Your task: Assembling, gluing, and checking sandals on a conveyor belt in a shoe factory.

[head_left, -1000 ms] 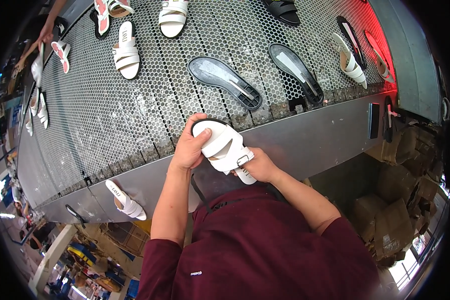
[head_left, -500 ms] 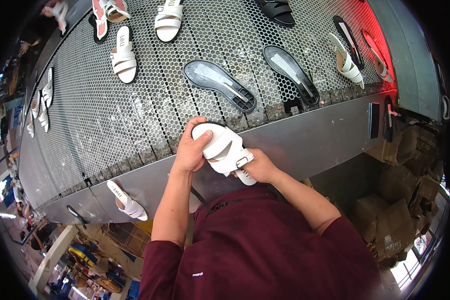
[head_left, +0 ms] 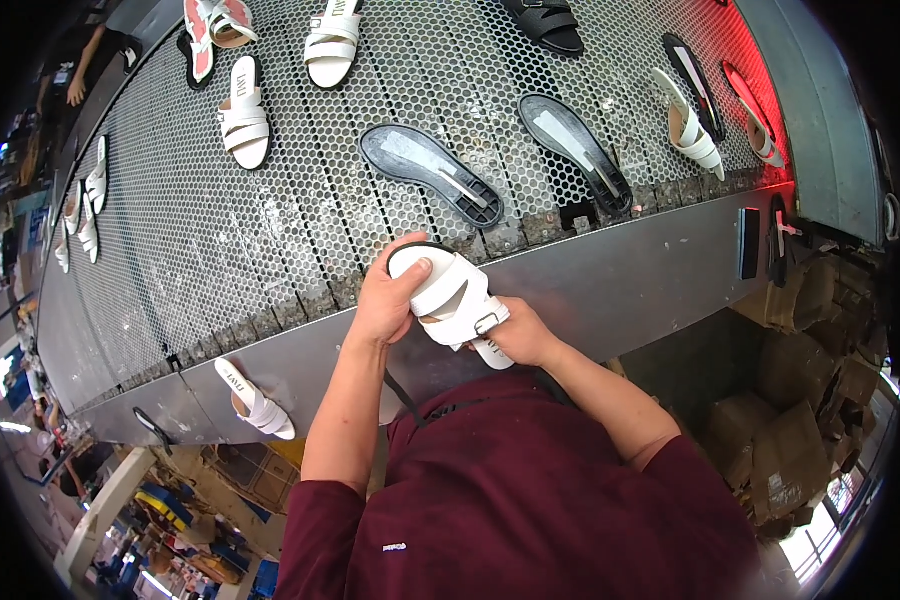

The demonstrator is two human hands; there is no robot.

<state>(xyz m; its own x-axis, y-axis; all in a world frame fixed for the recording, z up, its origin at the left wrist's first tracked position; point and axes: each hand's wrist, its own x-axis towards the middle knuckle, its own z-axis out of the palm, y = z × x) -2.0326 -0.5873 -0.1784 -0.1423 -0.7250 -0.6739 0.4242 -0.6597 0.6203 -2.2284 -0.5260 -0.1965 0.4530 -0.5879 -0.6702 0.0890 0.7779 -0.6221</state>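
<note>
Here, a white strappy sandal with a dark sole (head_left: 448, 295) is clasped by both hands at the perforated metal counter (head_left: 220, 250) edge. Its rounded upper end is gripped by the left hand (head_left: 390, 300); the lower end, by the right hand (head_left: 522, 335). Its long axis runs diagonally between them.

Perforated metal conveyor belt (head_left: 270, 230) running wide across workshop, grey steel side panel (head_left: 620, 285) edging it. White sandals (head_left: 245, 120) and black soles (head_left: 430, 172) lying spread on mesh. Red light glowing at far right end (head_left: 760, 90). Brown cardboard boxes (head_left: 770, 450) piling on floor at right. Daylight coming in low right (head_left: 820, 540). Another person's arm (head_left: 80, 65) showing far left.
</note>
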